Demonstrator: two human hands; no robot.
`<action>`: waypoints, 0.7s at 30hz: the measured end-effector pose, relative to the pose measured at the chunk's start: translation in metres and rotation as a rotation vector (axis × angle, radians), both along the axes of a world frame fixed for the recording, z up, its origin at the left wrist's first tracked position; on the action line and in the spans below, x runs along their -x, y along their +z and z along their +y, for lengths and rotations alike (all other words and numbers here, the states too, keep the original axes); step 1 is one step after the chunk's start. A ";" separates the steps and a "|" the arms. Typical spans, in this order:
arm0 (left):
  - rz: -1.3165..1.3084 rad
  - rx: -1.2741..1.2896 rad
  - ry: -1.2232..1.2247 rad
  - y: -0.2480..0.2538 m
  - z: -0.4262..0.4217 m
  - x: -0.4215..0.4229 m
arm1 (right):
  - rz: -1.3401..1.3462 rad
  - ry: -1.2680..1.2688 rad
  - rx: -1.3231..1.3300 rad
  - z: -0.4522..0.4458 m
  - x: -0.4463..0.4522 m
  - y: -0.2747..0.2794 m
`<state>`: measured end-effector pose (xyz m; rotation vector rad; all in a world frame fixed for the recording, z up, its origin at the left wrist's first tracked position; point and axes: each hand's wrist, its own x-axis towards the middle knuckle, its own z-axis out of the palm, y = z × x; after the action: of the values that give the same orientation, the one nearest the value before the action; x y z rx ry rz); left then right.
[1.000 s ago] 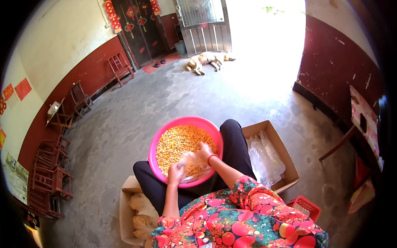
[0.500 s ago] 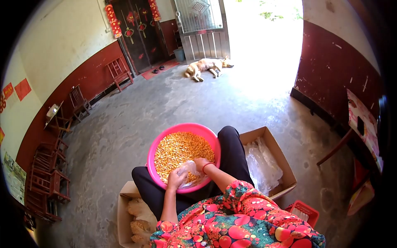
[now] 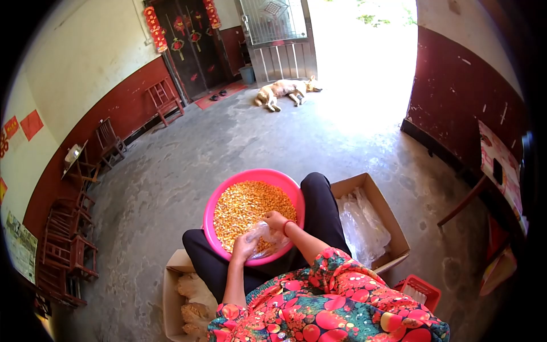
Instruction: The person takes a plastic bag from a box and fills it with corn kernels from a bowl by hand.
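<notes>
Grey concrete floor [image 3: 171, 154], blotched with stains, runs the width of the room; at left a cream-over-red wall [image 3: 102, 105] bears red papers [image 3: 31, 123], with wooden chairs [image 3: 60, 231] lined along its foot; further right come a dark door [image 3: 191, 45] with red hangings, a red mat [image 3: 234, 89] holding dark shoes [image 3: 217, 95], and an open metal door [image 3: 280, 57]; glare fills the doorway beside it; a red-and-white wall [image 3: 456, 85] closes the right side.

Nearer, from the left, a cardboard box [image 3: 180, 261] holds tan-filled bags [image 3: 196, 293], partly hidden by the knee and shirt; the pink basin [image 3: 250, 175] of yellow kernels [image 3: 245, 202] sits between the legs; over its near part is a clear plastic bag [image 3: 263, 232], pinched by the left hand [image 3: 244, 248]; the right hand [image 3: 276, 221] has its fingers bunched at the bag's other side, though I cannot tell whether they grip it; its forearm crosses the basin's edge; a tan dog [image 3: 285, 91] lies by the metal door; then an open carton [image 3: 383, 199] of clear plastic [image 3: 362, 225], a red basket [image 3: 430, 292] partly behind the sleeve, and a cloth-covered table [image 3: 501, 151].
</notes>
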<state>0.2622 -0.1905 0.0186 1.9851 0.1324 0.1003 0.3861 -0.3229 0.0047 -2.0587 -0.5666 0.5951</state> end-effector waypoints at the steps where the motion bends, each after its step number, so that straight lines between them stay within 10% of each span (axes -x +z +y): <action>1: -0.006 0.020 0.015 -0.001 0.000 0.000 | 0.326 -0.180 -0.234 -0.001 0.003 0.011; 5: -0.068 0.056 0.027 -0.003 -0.001 -0.001 | 0.617 -0.184 -0.665 -0.014 0.008 0.039; 21: -0.060 -0.122 0.173 -0.011 0.006 -0.004 | 0.847 -0.037 -0.931 -0.005 0.037 0.060</action>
<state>0.2667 -0.1841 0.0075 2.0874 0.2652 0.2851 0.3494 -0.3275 0.0643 -0.8232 -0.2093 0.8866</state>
